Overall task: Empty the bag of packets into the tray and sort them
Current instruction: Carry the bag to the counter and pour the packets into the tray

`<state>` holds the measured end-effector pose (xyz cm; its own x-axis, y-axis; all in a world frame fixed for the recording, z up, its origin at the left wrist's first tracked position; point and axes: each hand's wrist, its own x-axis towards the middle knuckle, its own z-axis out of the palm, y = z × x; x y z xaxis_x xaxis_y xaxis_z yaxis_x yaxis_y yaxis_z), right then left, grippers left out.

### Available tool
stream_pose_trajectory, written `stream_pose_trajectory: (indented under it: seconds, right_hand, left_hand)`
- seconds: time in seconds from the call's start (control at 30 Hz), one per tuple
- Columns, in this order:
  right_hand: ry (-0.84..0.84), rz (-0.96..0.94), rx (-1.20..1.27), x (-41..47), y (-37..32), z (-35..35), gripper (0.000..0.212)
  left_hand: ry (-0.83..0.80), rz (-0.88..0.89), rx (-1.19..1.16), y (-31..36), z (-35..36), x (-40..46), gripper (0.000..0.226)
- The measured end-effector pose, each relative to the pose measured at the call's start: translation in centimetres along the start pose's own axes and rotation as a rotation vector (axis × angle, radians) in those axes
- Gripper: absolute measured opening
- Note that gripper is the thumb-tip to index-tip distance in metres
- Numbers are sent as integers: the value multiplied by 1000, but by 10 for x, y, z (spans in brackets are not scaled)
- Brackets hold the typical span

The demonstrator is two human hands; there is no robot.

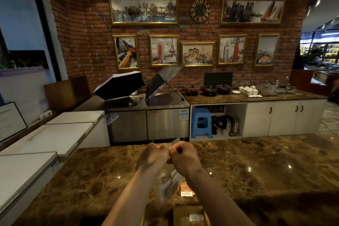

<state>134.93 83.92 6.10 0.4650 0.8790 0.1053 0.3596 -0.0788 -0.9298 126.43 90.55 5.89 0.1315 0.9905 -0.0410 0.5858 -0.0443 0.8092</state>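
A clear plastic bag [169, 183] with several packets inside hangs between my forearms over the brown marble counter [256, 170]. My left hand [153, 156] and my right hand [183, 155] are both fisted on the bag's top edge, knuckles almost touching, a corner of plastic sticking up above them. Below the bag, at the bottom edge of the view, sits a wooden tray [176, 214] with compartments; one packet [196, 218] lies in its right compartment. An orange packet [186, 189] lies on the counter just right of the bag.
White chest freezers [36, 145] line the left side. Across the aisle stand a steel counter with two open umbrellas [119, 84], a blue stool [200, 122], and a back counter with pots [208, 90] and white cups.
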Motion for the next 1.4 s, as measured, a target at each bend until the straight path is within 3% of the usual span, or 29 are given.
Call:
stream_pose_trajectory:
  seconds: [0.2, 0.4, 0.6, 0.9, 1.07, 1.13, 1.3, 1.4]
  right_hand:
    - [-3, 64, 17, 4, 16, -23, 24]
    - [-59, 178, 158, 5, 22, -28, 29]
    - [-156, 323, 338, 4, 35, -35, 31]
    - [-203, 601, 409, 0, 95, -30, 23]
    - [-366, 664, 745, -3, 109, -31, 47]
    - [-373, 631, 894, -2, 110, -29, 45]
    - [-292, 541, 1033, 0, 108, -24, 23]
    - [-191, 548, 1064, 1, 112, -26, 31]
  left_hand:
    - [111, -108, 79, -19, -34, 14, 46]
    - [52, 20, 156, -26, -34, 13, 34]
    - [-121, -46, -238, -23, -33, 2, 31]
    - [-175, -51, -507, -10, -32, -8, 27]
    - [-253, -94, -916, -13, -30, 2, 24]
    - [-219, -131, -1015, -13, -26, 3, 20]
    - [-205, -131, -1011, -24, -22, 1, 18]
    - [-210, -136, -959, -38, -19, 2, 18]
